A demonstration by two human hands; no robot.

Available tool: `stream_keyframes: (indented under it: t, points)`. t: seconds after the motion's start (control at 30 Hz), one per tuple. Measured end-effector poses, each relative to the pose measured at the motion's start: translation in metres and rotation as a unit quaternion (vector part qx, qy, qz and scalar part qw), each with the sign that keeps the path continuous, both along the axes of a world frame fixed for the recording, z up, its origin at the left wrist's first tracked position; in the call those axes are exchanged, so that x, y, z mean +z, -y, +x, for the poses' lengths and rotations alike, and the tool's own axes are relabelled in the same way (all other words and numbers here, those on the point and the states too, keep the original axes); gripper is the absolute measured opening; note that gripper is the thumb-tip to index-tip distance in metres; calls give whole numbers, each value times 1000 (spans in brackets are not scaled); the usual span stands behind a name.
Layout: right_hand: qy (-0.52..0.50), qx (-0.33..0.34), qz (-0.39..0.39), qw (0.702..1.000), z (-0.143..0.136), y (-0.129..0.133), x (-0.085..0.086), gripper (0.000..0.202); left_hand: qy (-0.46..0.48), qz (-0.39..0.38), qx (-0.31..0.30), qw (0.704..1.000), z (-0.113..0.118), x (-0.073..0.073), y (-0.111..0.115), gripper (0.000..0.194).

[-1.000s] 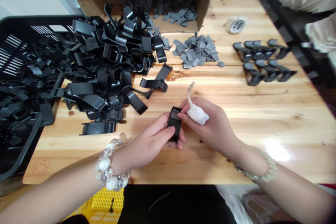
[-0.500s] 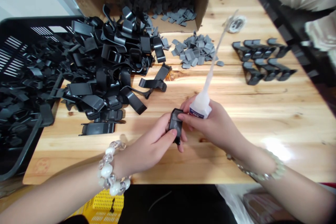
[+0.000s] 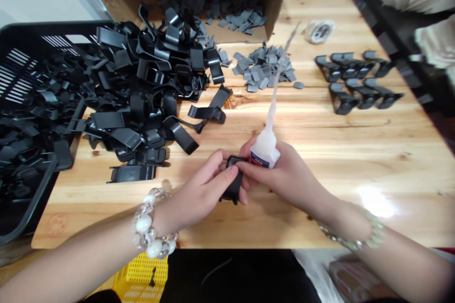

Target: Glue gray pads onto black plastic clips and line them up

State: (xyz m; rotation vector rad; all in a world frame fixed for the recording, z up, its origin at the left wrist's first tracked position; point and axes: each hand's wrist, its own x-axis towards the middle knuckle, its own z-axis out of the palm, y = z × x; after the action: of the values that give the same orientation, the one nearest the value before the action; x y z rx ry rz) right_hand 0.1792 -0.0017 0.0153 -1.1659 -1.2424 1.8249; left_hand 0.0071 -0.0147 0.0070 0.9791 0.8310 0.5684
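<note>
Close to the near edge of the wooden table (image 3: 398, 170), around the middle, the left hand (image 3: 202, 189) holds a black plastic clip (image 3: 232, 190), its thumb pressed on the upper face and its fingers closed round the side and underneath. The right hand (image 3: 275, 165) meets it from the right, thumb laid on the clip's far end, while the same hand's curled fingers hold a white dropper bottle (image 3: 266, 144) with a dark blue label band. The bottle's long thin nozzle (image 3: 273, 104) points to the far side, passing in front of a loose pile of small grey pads (image 3: 261, 71). Farther back, an open cardboard box (image 3: 279, 2) contains more such pieces. To the left, a big heap of black clips (image 3: 145, 104) spreads over the table beside a black plastic basket (image 3: 21, 229) filled with dark parts. On the right, seven clips (image 3: 366, 97) stand in two rows, four far and three near, with a small pale roll (image 3: 319, 32) beyond them. A beaded bracelet (image 3: 144, 223) circles the left wrist.
</note>
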Motion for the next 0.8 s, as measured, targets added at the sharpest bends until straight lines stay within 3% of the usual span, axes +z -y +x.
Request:
stream_keyframes:
  t: [0.37,0.8]
  points:
    - [4,-63,38,997,12,-7,-5,12,52,-69,54,995,-3,-8,-3,11]
    - [21,-62,39,997,11,-7,-9,14,42,-74,64,994,-4,-3,-3,8]
